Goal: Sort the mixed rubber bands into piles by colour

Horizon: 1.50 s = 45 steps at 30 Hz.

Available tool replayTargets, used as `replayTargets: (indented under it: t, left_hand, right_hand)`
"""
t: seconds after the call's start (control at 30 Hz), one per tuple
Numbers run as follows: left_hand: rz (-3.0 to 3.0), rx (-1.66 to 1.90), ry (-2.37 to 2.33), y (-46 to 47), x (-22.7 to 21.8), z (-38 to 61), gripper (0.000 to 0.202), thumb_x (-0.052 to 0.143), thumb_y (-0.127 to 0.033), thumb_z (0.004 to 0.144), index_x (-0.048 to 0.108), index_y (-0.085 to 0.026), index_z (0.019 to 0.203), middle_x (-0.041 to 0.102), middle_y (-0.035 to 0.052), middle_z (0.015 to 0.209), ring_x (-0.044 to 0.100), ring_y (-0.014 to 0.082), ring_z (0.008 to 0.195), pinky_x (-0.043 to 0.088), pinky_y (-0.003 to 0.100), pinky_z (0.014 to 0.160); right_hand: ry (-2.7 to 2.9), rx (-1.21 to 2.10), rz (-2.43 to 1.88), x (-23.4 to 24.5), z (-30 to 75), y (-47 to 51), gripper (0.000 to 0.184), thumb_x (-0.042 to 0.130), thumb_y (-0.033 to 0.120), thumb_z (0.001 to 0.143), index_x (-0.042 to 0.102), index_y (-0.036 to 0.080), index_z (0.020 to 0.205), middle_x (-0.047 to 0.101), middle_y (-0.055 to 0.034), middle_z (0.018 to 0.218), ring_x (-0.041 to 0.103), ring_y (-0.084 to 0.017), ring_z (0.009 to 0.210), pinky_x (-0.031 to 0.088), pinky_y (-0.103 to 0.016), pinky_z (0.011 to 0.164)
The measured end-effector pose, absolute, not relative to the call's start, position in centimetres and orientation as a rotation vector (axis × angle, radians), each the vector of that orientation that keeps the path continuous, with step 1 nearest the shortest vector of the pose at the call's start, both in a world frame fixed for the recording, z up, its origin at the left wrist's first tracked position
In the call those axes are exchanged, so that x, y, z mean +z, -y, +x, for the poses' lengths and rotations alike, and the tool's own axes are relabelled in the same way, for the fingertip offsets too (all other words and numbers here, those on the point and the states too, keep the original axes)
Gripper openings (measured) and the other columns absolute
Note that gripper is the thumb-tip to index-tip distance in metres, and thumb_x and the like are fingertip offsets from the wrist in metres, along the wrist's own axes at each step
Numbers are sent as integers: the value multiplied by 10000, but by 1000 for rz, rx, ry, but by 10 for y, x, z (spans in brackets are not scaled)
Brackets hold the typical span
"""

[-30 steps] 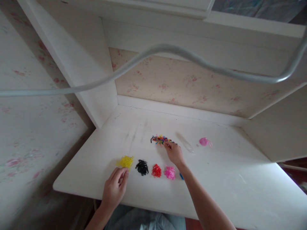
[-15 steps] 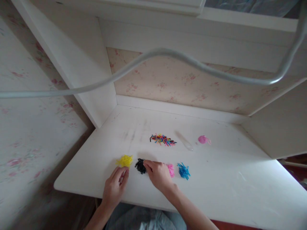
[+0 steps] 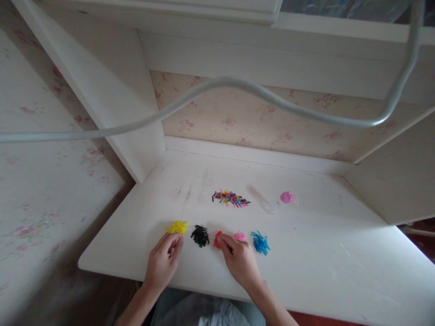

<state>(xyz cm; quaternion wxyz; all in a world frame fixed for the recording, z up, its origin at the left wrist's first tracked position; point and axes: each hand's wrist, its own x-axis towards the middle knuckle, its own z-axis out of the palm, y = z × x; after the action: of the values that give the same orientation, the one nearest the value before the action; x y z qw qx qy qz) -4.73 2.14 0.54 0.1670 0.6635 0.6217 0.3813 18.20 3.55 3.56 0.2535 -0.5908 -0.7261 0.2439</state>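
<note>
A light touch should prevent scattering: the left hand [image 3: 163, 261] is pinched at the heap of elastic-looking yellow loops [image 3: 178, 227], the right hand [image 3: 240, 261] at the heap of similar red loops [image 3: 216, 241] on the white worktop [image 3: 322, 262], each grip's contents indiscernible.

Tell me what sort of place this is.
Probably a room in a home, at a desk: a white desktop, a tall white side panel and floral wallpaper behind suggest it.
</note>
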Motion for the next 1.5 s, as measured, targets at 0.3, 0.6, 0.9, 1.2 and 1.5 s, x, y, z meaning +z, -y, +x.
replayTargets:
  t: [0.3,0.6,0.9,1.2,1.5]
  left_hand:
    - [2144,590,-1807,-94,48,-14,211,403,-318,883,593,-228,905,633,7,876,594,121,764,436,234,710]
    - [2192,285,-1906,-150,27,31,241,449,-361,862,627,-205,903,624,48,961,609,148,834,425,243,701]
    - [2215,306,-1983,-159,20,44,338,301,-309,918,608,-172,956,595,86,996,608,177,798,424,284,678]
    - [2147,433,-2054,-138,41,18,269,360,-316,914,608,-218,955,620,39,1002,604,138,843,413,231,691]
    - [2233,605,-2002,-55,30,-7,233,396,-328,895,609,-234,874,643,16,903,617,124,700,417,212,581]
  right_hand:
    - [1414,610,-1822,21,238,3,449,456,533,832,715,174,907,594,9,549,498,-92,467,382,-161,478]
    - [1113,543,-2093,0,286,17,544,450,643,771,694,207,984,617,8,606,531,-116,528,386,-175,501]
    - [1237,563,-2056,-15,283,20,563,416,648,779,703,200,964,641,-13,605,571,-131,525,405,-190,529]
    - [1252,561,-2032,-13,284,19,568,417,652,779,710,195,943,657,-25,626,583,-138,545,417,-184,522]
    - [1237,601,-1998,-16,283,19,551,460,647,759,712,190,938,653,-24,629,585,-140,554,416,-188,537]
